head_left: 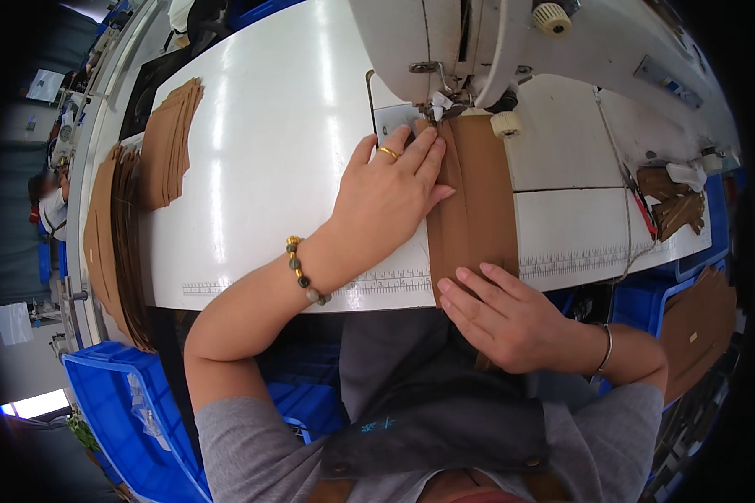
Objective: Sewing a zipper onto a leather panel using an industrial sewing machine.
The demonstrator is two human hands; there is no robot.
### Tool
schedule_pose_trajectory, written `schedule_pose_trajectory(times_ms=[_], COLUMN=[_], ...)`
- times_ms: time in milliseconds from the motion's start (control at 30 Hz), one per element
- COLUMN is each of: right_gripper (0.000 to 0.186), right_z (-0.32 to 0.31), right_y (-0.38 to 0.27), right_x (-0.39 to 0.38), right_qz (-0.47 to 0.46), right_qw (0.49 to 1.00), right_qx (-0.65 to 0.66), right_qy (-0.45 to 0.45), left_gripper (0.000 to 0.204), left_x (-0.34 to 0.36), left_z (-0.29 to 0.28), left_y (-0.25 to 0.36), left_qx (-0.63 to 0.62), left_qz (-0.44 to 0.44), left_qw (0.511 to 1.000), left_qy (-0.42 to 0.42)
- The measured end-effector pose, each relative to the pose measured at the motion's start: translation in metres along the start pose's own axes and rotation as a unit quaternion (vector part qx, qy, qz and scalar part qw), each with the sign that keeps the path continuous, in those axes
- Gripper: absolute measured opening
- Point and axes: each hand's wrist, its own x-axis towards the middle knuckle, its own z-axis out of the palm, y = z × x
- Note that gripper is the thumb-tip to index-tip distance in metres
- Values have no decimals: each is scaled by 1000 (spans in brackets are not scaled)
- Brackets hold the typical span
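Observation:
A long brown fabric panel [482,197] lies under the presser foot [438,113] of a white sewing machine [612,42] and runs toward me over the table's front edge. My left hand [394,180] rests flat beside the foot, fingertips on the panel's left edge, where a folded strip shows. Its fingers are stretched out. Farther down, my right hand [503,318] lies with extended fingers on the panel's near end, at the table edge. Neither hand is closed round anything. Whatever lies beneath the palms is hidden.
Stacked brown pieces [172,142] lie on the white table [268,168] at left, with another stack [113,243] hanging over its edge. Brown scraps [675,205] and red-handled scissors [646,214] sit at right. Blue bins [134,419] stand below; more brown panels [700,327] are at lower right.

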Motion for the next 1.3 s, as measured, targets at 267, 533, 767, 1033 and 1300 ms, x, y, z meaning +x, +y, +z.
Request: schedule_pose_trajectory(times_ms=[267, 533, 767, 1033, 1300], right_gripper=[41, 19, 29, 32, 42], right_z=[-24, -44, 13, 18, 23], right_y=[24, 81, 108, 108, 112], right_x=[9, 45, 55, 58, 59], right_qz=[-31, 74, -8, 36, 119], right_qw=[997, 994, 983, 988, 985], right_qx=[65, -45, -75, -55, -32], right_qy=[-16, 74, 167, 143, 124], left_gripper=[74, 76, 72, 77, 83], left_x=[-7, -12, -11, -10, -10], left_z=[-8, -7, -5, -8, -10], left_y=[-2, -3, -4, -1, -1], left_qx=[-71, -111, -122, -184, -125], left_qz=[4, -17, -16, -43, -41], left_qw=[997, 993, 992, 981, 991], left_qy=[-27, -22, -8, 29, -25])
